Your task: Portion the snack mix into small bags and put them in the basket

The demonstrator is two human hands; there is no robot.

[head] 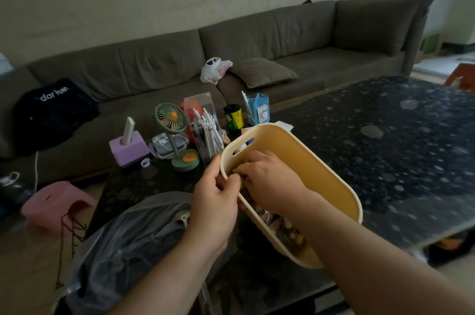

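Head view: our left hand (216, 199) grips the tilted basket (344, 186) by its near rim, while our right hand (267, 178), fingers curled inside, pinches a small snack bag (280, 224) lying along its length.

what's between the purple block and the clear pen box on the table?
Head view: the green desk fan on its round base, with a small grey lidded container behind its stem, stands between the purple block and the clear pen box.
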